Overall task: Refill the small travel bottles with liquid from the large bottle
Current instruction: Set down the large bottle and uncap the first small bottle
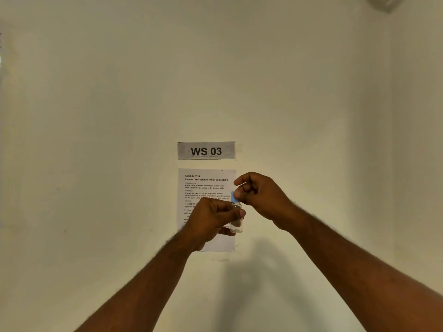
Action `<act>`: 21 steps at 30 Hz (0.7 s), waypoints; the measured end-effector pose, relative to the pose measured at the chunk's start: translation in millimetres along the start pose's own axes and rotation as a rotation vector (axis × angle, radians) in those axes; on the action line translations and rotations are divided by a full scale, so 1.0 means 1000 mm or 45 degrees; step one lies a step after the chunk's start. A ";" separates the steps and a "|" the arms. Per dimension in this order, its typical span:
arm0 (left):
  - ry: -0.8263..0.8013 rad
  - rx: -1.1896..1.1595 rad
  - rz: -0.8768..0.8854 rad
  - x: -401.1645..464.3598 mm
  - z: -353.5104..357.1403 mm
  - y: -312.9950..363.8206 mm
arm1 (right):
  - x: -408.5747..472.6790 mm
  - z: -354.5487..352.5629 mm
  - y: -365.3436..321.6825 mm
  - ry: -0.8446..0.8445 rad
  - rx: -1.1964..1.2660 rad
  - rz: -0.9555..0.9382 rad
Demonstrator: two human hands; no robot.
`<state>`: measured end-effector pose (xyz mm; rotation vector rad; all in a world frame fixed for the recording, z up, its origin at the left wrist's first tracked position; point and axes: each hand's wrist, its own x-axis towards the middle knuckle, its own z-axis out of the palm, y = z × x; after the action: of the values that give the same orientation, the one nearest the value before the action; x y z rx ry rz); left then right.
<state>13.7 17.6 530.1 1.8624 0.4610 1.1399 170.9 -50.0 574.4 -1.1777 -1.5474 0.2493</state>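
Note:
A small clear travel bottle (236, 224) is held upright in the air in front of a pale wall. My left hand (212, 220) grips its body, thumb across the neck. My right hand (260, 197) pinches the light blue cap (234, 197) at the bottle's top between thumb and fingers. Whether the cap sits on the neck or just above it I cannot tell. The large bottle is not in view.
A grey sign reading "WS 03" (206, 150) is stuck on the wall. Below it hangs a printed task sheet (203, 188), partly covered by my hands. No table shows in this view.

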 end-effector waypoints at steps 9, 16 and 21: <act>-0.012 0.022 0.025 0.002 -0.003 -0.003 | -0.002 0.004 0.003 -0.056 0.033 0.031; -0.019 0.005 0.004 0.002 -0.004 -0.007 | 0.001 0.003 0.007 -0.198 0.032 0.058; -0.001 0.000 -0.006 0.002 -0.004 -0.009 | 0.002 0.003 0.004 -0.114 -0.049 0.030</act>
<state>12.2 26.2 524.2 1.8608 0.4645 1.1357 170.5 -45.6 571.6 -1.2298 -1.6234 0.2923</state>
